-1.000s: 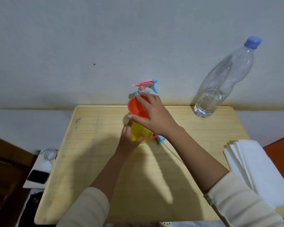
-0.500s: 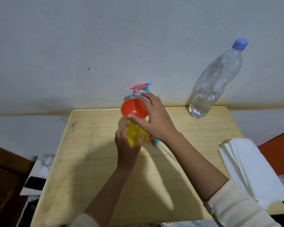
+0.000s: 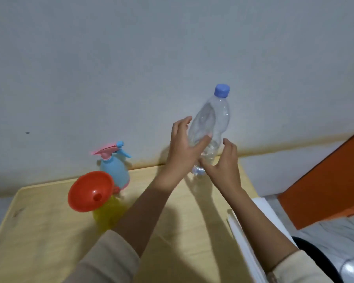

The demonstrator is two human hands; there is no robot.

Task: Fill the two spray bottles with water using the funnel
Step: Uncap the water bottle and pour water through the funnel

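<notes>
Both arms are stretched out forward toward the back right of the pale wooden table (image 3: 49,231), cream sleeves pushed up. The left hand (image 3: 182,146) is spread wide, fingers pointing straight up along the left side of the clear plastic water bottle with the blue cap (image 3: 211,119) and thumb lying across its front. The right hand (image 3: 223,166) sits lower on the other side, fingers loosely curved with the tips just beside the bottle and thumb touching it near the bottom. Neither hand looks properly closed round it, though it's pretty blurry there.

The water bottle stands on its base at the table's back edge by the wall, long axis near vertical, cap up, leaning a bit right.

Over on the left, the orange plastic funnel (image 3: 91,190) sits in the neck of the yellow spray bottle (image 3: 108,213), its mouth tipped toward the camera. The blue spray bottle with the pink trigger head (image 3: 114,172) stands upright just behind it. A white paper stack (image 3: 262,209) sits at the right edge.
</notes>
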